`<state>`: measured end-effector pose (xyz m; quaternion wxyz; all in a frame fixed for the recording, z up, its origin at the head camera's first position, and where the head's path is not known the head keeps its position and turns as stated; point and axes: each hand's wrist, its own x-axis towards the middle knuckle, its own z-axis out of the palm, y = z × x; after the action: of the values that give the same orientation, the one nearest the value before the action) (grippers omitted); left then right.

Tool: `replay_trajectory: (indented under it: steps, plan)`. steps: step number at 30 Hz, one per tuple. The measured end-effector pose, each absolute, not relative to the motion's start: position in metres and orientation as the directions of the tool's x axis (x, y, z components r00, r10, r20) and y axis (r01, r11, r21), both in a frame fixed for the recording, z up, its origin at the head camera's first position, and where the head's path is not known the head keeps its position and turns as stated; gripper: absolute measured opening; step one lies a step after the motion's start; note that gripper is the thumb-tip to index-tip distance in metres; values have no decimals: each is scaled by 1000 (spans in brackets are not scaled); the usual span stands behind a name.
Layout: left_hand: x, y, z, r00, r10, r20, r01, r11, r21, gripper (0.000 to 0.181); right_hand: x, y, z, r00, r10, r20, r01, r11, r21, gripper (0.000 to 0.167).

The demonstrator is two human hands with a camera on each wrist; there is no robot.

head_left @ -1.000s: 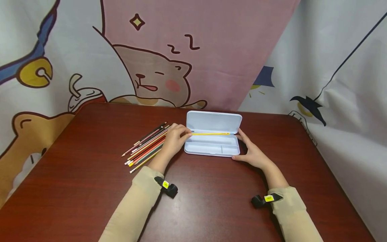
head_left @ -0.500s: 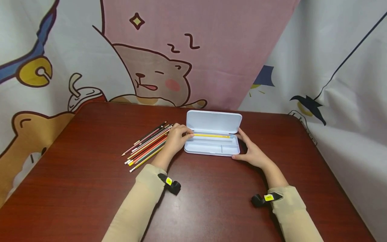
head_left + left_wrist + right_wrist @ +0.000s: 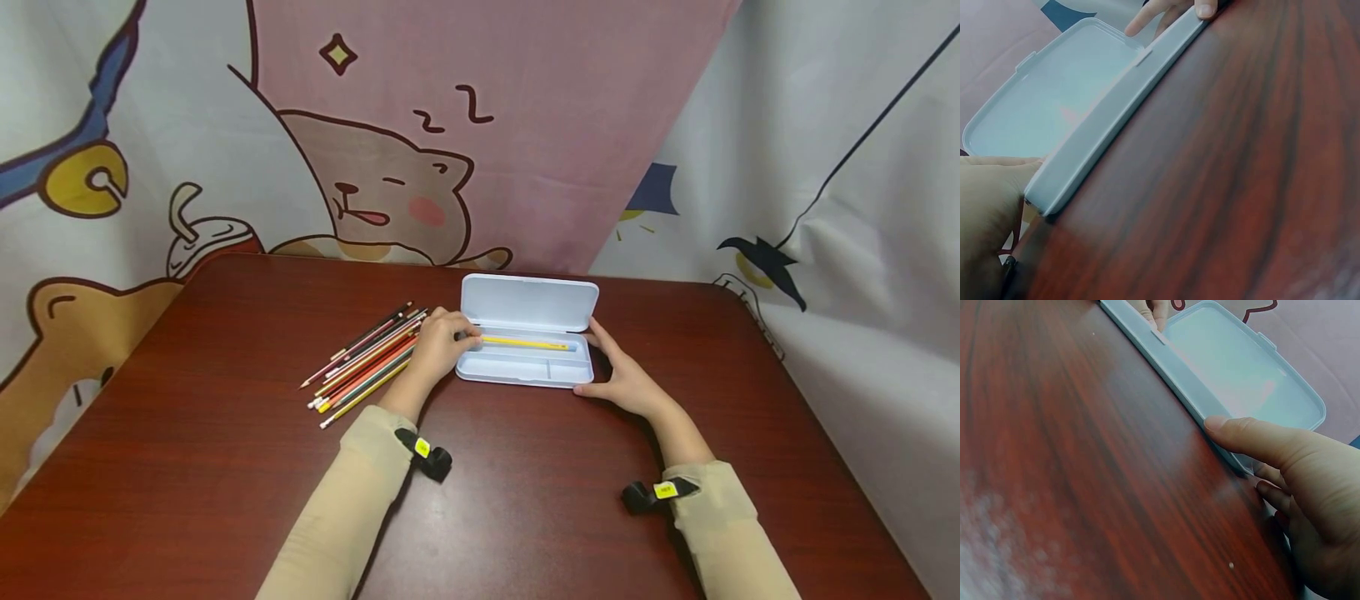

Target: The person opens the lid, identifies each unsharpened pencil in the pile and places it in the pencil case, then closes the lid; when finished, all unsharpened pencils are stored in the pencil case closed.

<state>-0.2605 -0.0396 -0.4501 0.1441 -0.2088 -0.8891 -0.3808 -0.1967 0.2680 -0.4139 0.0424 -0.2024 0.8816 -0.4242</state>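
Observation:
A pale blue pencil case (image 3: 525, 374) lies on the table with its lid (image 3: 529, 302) raised at the back. Thumb and fingers of my left hand (image 3: 441, 340) pinch the left end of a yellow pencil (image 3: 525, 342), which stretches along the case's long rear compartment. My right hand (image 3: 628, 382) grips the case's right end, thumb (image 3: 1250, 434) at the front edge and fingers around the side. Just left of my left hand is a bundle of pencils (image 3: 367, 362), some partly covered by it. In the left wrist view the case wall (image 3: 1110, 115) hides the yellow pencil.
The dark red-brown wooden table (image 3: 525, 500) extends around the case. Behind it hangs a cartoon-printed curtain (image 3: 562, 150). Small black wrist cameras are strapped over both sleeves, the left one (image 3: 433, 462) close to the tabletop.
The yellow pencil has come down and forward from the hinge line into the rear compartment. My left hand has shifted slightly right with it. The right hand stays on the case.

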Motion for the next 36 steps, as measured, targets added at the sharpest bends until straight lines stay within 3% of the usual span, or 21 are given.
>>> replay_trajectory:
  steps: [9,20,36]
  plan:
    - [-258,-39,-450,-863,249,440,492,615,616,13,-213,287,-447,-917,-386,105,-330,584,-741,115]
    - [-239,-49,-444,-804,237,545,581,502,640,18,-213,287,-447,-921,-380,84,-312,593,-742,115]
    - [-194,-101,-439,-761,201,617,623,491,609,21,-214,286,-446,-922,-378,78,-306,593,-745,115]
